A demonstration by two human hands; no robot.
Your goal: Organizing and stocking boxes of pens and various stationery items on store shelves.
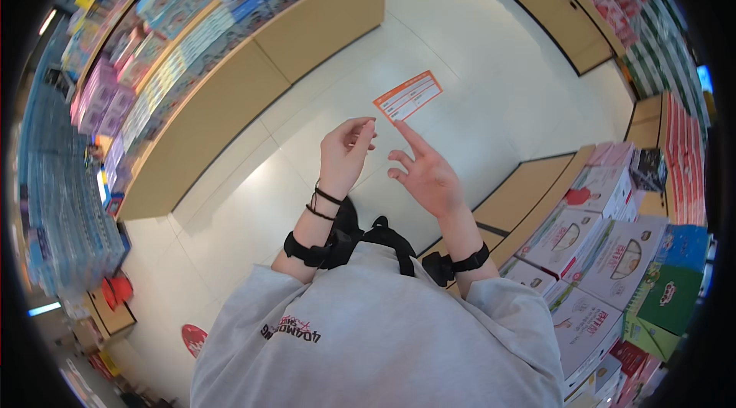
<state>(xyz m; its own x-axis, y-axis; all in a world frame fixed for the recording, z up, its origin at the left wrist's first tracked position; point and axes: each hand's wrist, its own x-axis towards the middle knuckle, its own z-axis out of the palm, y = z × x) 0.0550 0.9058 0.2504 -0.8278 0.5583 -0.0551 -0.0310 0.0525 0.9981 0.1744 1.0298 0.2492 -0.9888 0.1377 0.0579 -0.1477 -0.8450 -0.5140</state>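
An orange-bordered paper label (408, 96) with printed writing appears just beyond my hands, over the floor. My right hand (432, 178) points its foremost finger up to the label's lower edge, while the other visible fingers are bent and apart. Whether that fingertip grips the label, carries it stuck on or only overlaps it in view is unclear. To the left, my left hand (345, 149) has its thumb brought against its curled fingers, close to the label's lower left corner. Nothing shows between those fingers.
A long wooden display counter (230, 115) stocked with packaged goods curves along the left. Stacked white gift cartons (581, 293) stand close on my right. Wooden cabinets (560, 11) rise at the far right. A red bucket-like container (117, 291) sits at lower left.
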